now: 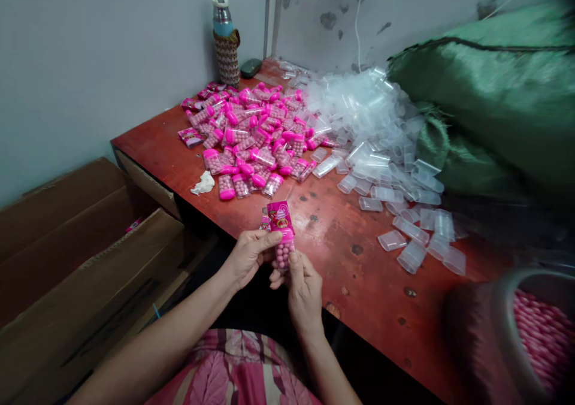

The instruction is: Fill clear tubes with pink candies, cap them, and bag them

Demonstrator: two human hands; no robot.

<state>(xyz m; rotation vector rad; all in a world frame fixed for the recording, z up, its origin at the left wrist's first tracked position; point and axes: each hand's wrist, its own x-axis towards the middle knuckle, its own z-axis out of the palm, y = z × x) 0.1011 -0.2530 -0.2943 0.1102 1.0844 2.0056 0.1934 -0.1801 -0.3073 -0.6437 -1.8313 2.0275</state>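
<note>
Just past the table's front edge, both hands hold one small clear candy container [284,254] with a pink cap and pink balls inside. My left hand [249,256] pinches it at the cap, thumb on top. My right hand [304,291] grips its lower end between thumb and fingers. A printed magenta wrapper [280,215] sits at the cap end; whether it is around the cap or behind it I cannot tell. Beyond the hands lies a heap of filled pink-capped containers [258,135]. To its right spreads a pile of empty clear containers [363,111].
A bucket of pink balls [545,333] stands at the lower right of the red table [359,285]. A large green sack [494,105] leans at the right. A bottle in a knitted cover [227,54] stands at the back. Cardboard boxes [121,249] are at the left.
</note>
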